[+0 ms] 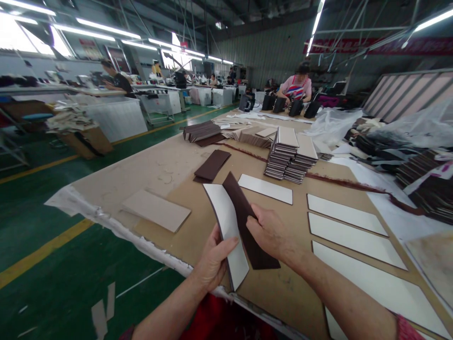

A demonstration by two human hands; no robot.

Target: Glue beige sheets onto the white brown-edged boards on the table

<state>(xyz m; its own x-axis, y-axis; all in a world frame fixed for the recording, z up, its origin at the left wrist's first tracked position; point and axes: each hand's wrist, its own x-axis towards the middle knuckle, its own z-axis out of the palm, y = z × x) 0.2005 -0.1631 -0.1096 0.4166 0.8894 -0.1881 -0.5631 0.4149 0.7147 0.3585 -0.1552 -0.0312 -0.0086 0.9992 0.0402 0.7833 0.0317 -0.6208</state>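
My left hand (213, 263) grips a long strip with its white side up (226, 222), held just above the near table edge. My right hand (269, 232) pinches a dark brown strip (244, 212) that fans away from the white one to the right. Both strips meet near my hands and spread apart at their far ends. Several white strips (345, 215) lie flat in a row on the table to the right. One more white strip (265, 189) lies just beyond my hands.
Two tall stacks of strips (290, 156) stand mid-table, with a small brown pile (211, 165) to their left and a beige card (155, 210) near the left edge. A person in pink (297, 87) works at the far end. Green floor lies left.
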